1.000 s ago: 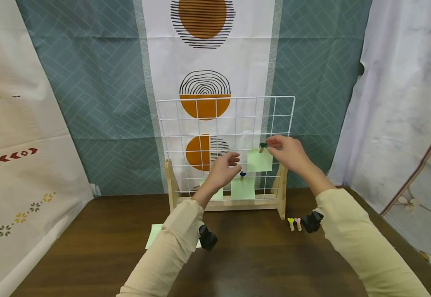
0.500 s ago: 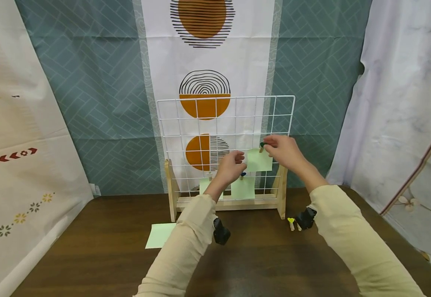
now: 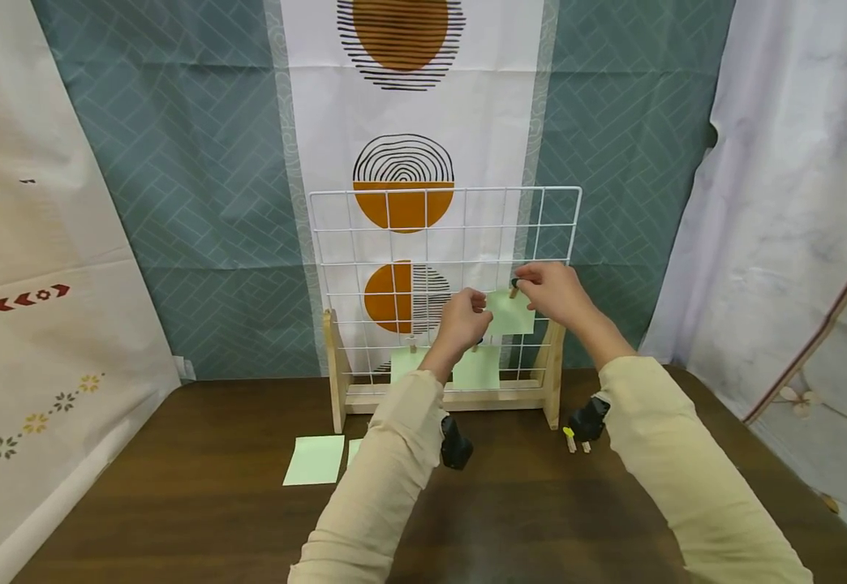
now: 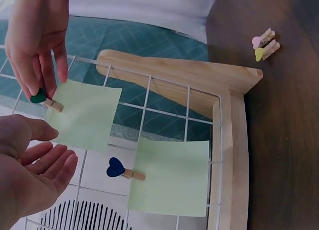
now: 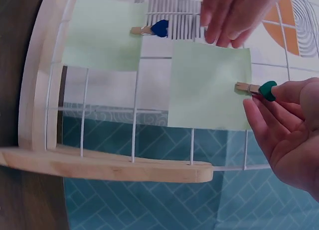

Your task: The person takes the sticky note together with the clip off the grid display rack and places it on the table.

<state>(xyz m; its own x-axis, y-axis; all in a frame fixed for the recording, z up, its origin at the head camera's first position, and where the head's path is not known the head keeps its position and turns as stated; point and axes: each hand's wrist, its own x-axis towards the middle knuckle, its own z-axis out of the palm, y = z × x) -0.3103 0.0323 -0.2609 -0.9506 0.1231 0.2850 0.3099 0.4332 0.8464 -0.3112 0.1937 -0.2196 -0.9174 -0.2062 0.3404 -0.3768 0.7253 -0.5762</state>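
Observation:
My right hand (image 3: 555, 294) pinches a small wooden clothespin with a green heart (image 5: 267, 90) between thumb and fingers. The clothespin sits at the upper edge of a pale green paper square (image 5: 207, 85), against a white wire grid (image 3: 489, 190). My left hand (image 3: 462, 324) is at that paper's left side, fingers loosely bent and fingertips right at the edge. Below, another green paper (image 4: 172, 180) hangs from a clothespin with a blue heart (image 4: 116, 167). A third paper (image 3: 403, 362) hangs to its left, partly hidden by my left wrist.
A wooden stand (image 3: 553, 381) holds the grid upright on the dark table (image 3: 197, 519). Loose green paper (image 3: 314, 461) lies front left, with another partly behind my left sleeve. Yellow-heart (image 4: 268, 51) and pink-heart (image 4: 264, 38) clothespins lie to the right. A patterned curtain hangs behind.
My left hand has moved right and slightly up to the upper paper's left edge. The right hand has closed its fingers on the green-heart clothespin, its arm shifting slightly left.

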